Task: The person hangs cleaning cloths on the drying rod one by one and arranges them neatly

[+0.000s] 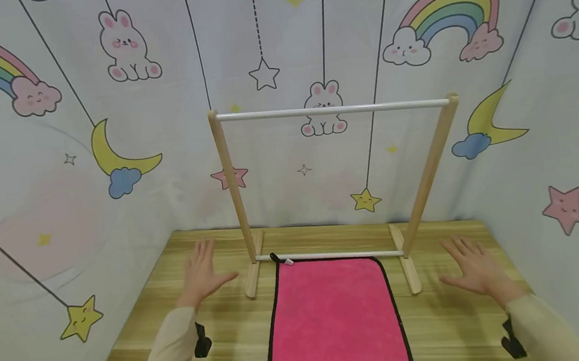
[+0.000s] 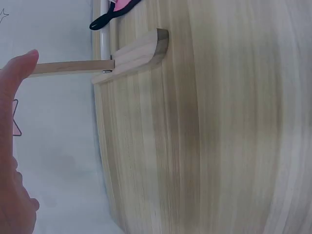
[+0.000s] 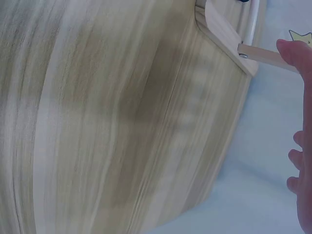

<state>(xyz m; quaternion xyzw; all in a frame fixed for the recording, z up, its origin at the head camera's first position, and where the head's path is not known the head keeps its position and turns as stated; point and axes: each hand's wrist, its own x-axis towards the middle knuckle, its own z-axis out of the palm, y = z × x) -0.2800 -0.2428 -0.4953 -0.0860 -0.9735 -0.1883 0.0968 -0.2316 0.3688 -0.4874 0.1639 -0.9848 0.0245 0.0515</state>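
Note:
A pink towel (image 1: 337, 321) with a black border lies flat in the middle of the table, its black hanging loop at the top left corner. Right behind it stands a wooden rack (image 1: 233, 192) with a white bar across the top and another near the base. To the left of the rack, my left hand (image 1: 203, 277) is held with fingers extended and thumb spread, holding nothing. On the rack's other side my right hand (image 1: 476, 270) is likewise spread and holds nothing. Each wrist view shows part of the hand and a nearby rack foot (image 2: 139, 53).
The wooden-patterned table (image 1: 237, 348) reaches back to a white curtain (image 1: 291, 198) printed with rabbits, stars, moons and rainbows. That curtain also closes in the left and right sides. A black strap piece (image 1: 202, 341) hangs at the left wrist, another (image 1: 512, 340) at the right.

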